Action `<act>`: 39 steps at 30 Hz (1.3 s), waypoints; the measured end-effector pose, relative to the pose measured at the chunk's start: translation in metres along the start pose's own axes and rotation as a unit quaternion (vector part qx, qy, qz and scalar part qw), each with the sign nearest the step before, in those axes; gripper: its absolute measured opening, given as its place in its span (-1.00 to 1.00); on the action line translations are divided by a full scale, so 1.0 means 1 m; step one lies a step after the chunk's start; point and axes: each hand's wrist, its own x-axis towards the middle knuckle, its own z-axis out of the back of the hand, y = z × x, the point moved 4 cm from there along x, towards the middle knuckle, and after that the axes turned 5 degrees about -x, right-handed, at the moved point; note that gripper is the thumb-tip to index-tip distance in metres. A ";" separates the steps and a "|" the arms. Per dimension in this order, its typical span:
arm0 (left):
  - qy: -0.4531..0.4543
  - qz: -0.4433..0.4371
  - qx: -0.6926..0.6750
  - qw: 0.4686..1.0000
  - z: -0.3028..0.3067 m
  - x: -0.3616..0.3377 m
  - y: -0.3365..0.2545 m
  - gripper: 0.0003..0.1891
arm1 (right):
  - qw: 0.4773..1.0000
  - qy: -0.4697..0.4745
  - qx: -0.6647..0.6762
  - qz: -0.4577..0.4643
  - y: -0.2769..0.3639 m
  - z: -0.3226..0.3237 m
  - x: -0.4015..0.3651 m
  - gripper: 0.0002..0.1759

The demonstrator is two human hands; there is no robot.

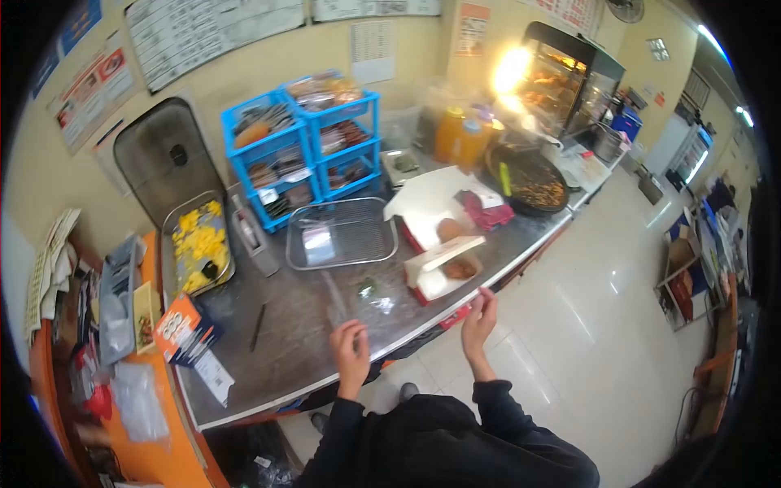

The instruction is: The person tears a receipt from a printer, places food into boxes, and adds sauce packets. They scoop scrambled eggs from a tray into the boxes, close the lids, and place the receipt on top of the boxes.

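Note:
Above the counter's front edge, my left hand [351, 350] has its fingers curled together; a blurred, see-through strip [333, 299] rises from beside its fingertips, and what it grips is unclear. My right hand [480, 321] is raised just off the edge, fingers loosely bent and apart, with nothing visible in it. Nearest to it is a small open carton [429, 285] with brown food inside. Behind that lies a larger open white and red box [419, 213] with a round brown item [448, 230]. A small clear package [368, 288] lies on the counter between the hands.
A wire-rack tray [342, 259] lies behind the hands, near blue stacked baskets [305, 130]. To the left are a tray of yellow pieces [199, 244] and an orange-blue card [187, 325]. At the right stand a large dark pan [537, 183] and yellow containers [462, 138].

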 end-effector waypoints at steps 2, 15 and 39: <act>0.063 0.055 -0.098 0.992 -0.063 0.013 0.010 -0.67 | 0.999 -0.005 -0.028 -0.019 -0.052 0.004 0.048 -0.73; 0.027 0.131 -0.093 0.987 -0.132 0.050 0.025 -0.69 | 0.955 0.184 -0.228 -0.051 -0.026 -0.027 0.074 -0.74; -0.291 -0.049 0.405 0.865 0.105 0.061 -0.074 -0.34 | 0.862 0.223 -0.446 0.088 -0.128 -0.169 0.354 -0.77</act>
